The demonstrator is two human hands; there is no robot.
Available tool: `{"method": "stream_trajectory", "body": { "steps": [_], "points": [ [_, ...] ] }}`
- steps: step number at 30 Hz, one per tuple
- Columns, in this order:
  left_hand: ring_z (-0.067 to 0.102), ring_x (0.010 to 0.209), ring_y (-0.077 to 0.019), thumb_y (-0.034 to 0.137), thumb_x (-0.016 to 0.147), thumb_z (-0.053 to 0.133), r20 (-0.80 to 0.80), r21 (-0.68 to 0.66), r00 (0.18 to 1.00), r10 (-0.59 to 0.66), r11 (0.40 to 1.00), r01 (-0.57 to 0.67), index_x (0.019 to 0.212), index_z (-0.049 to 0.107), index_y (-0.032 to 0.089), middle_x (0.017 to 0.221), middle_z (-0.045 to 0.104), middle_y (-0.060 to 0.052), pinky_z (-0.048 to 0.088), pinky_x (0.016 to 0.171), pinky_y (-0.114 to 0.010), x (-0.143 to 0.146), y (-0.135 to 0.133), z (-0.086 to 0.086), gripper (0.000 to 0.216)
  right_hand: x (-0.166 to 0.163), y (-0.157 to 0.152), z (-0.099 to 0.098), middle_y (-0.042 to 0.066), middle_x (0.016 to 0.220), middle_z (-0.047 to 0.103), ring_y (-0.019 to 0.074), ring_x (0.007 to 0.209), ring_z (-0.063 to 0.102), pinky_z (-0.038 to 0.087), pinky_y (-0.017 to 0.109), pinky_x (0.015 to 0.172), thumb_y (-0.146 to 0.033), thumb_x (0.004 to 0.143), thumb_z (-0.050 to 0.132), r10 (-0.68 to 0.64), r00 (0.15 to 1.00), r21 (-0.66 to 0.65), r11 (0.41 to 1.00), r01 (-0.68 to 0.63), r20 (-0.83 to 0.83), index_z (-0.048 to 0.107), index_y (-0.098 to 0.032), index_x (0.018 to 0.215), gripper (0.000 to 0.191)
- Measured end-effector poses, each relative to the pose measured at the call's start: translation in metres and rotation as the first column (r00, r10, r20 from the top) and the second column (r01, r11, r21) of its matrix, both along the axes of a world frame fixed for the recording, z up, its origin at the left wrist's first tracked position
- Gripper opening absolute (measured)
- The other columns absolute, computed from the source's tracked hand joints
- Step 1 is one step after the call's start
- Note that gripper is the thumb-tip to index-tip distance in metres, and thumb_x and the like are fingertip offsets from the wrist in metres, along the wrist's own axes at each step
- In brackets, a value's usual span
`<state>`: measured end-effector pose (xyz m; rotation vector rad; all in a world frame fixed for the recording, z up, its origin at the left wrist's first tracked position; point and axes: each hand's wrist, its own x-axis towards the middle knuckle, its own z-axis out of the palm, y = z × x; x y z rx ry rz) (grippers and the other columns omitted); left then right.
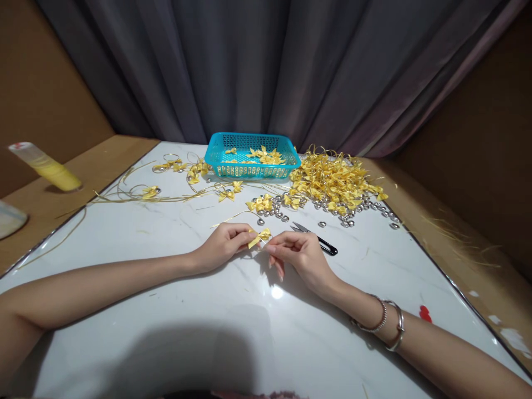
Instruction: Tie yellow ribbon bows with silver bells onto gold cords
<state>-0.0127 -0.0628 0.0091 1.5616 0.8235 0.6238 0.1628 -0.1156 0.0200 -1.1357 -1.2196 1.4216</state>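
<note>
A small yellow ribbon bow is pinched between the thumb and fingers of my left hand, just above the table. My right hand is closed at the bow's right side, its thumb and forefinger pinching a thin cord beside the bow. Part of that cord is hidden by the fingers. Behind my right hand lie black-handled thread snips, their blades pointing left. Farther back sit several silver beads with yellow bows among them.
A turquoise basket at the back holds several bows. To its right rises a heap of bows with gold cords. Loose gold cords trail leftward. A spool of yellow thread stands on the left. A red piece lies near my right forearm.
</note>
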Motion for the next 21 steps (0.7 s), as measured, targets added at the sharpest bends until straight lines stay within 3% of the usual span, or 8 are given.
{"method": "stream_trajectory", "body": {
  "steps": [7,12,15,21],
  "points": [
    [0.033,0.052,-0.0084,0.033,0.084,0.045,-0.129,0.258,0.991,0.045,0.966,-0.010,0.062,0.051,0.014,0.053,0.039,0.004,0.027,0.050,-0.022,0.0000,-0.0033,0.0002,0.030,0.0025,0.0036,-0.0054,0.000,0.046,0.059,0.0081,0.032,0.048,0.038,0.021,0.035,-0.026,0.067,0.071,0.039,0.994,-0.051,0.998,-0.044,-0.101,0.066,-0.012,0.063,0.016],
    [0.034,0.053,-0.0087,0.034,0.084,0.044,-0.145,0.300,0.988,0.046,0.954,-0.001,0.063,0.051,0.014,0.054,0.041,0.003,0.027,0.051,-0.023,0.0000,-0.0042,0.0000,0.030,0.0037,0.0054,-0.0089,0.001,0.046,0.060,0.0079,0.032,0.048,0.039,0.021,0.034,-0.025,0.068,0.071,0.061,0.987,-0.066,0.995,-0.071,-0.146,0.067,-0.011,0.064,0.015],
    [0.031,0.051,-0.0078,0.033,0.084,0.045,-0.111,0.226,0.993,0.045,0.974,-0.019,0.061,0.049,0.014,0.052,0.036,0.005,0.025,0.049,-0.022,0.0006,-0.0039,0.0013,0.031,0.0040,0.0058,-0.0098,0.001,0.047,0.060,0.0077,0.033,0.048,0.039,0.020,0.035,-0.023,0.068,0.072,0.072,0.987,-0.063,0.995,-0.082,-0.147,0.067,-0.011,0.064,0.014],
    [0.022,0.043,-0.0057,0.031,0.082,0.049,0.036,-0.115,0.999,0.039,0.993,-0.035,0.060,0.048,0.015,0.046,0.029,0.008,0.017,0.044,-0.022,0.0030,0.0014,-0.0006,0.027,0.0014,0.0048,-0.0076,0.001,0.050,0.060,0.0075,0.035,0.048,0.040,0.022,0.039,-0.025,0.070,0.070,0.055,0.989,-0.035,0.998,-0.060,-0.136,0.068,-0.012,0.066,0.013]
  ]
}}
